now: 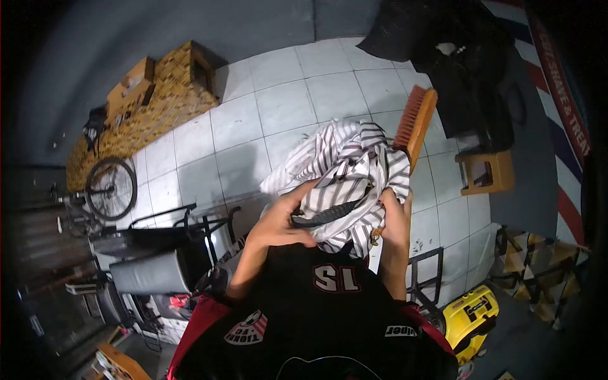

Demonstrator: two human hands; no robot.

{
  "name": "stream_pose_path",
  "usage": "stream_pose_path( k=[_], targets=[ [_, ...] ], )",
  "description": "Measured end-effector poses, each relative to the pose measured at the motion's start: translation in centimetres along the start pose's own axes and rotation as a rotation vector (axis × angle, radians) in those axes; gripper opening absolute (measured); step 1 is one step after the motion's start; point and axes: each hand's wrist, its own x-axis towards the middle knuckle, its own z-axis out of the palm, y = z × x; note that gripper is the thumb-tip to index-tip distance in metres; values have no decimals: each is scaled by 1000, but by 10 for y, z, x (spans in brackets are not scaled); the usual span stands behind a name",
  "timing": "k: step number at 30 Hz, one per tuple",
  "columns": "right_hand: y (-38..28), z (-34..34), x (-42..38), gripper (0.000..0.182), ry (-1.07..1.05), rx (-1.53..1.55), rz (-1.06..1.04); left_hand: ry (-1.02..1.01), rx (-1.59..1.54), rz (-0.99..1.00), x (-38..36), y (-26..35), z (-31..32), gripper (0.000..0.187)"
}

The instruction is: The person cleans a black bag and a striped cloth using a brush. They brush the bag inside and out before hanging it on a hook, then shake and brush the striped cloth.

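Note:
A bunched white cloth with dark stripes (354, 164) is held up in front of my chest. My left hand (282, 218) grips its left side, the fingers partly hidden behind the folds. On the right side, my right hand (394, 215) has its fingers closed on the same cloth. A dark grey band (326, 214) shows among the folds between my hands. Just beyond the cloth's upper right edge a wooden brush with reddish bristles (418, 123) sticks out; its lower end is hidden by the cloth, and what holds it cannot be seen.
White floor tiles (285, 104) spread ahead. A patterned counter (171, 82) and a bicycle (111, 189) are at the left, with a grey padded chair (149, 275) nearer. At the right are a brown stool (486, 172), a black chair (472, 82) and a yellow machine (468, 316).

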Motion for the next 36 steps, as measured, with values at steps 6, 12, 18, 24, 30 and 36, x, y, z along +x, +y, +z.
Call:
stream_pose_path(
  k=[6,12,18,24,30,36],
  targets=[
    [6,-12,72,21,-98,-32,-81,368,48,-287,75,-14,4,20],
    [-15,7,139,27,-55,-20,98,342,-102,-207,159,-43,-37,15],
    [-45,16,220,31,-112,-188,34,272,-175,-102,265,-44,-79,15],
    [-76,-1,268,36,174,-231,13,84,-206,-119,360,-59,-97,13],
    [-127,-5,288,35,506,-342,-219,-173,2,-35,451,-47,-74,14],
    [-172,-43,353,34,78,-310,-338,-319,198,78,515,-70,5,30]
  ],
)
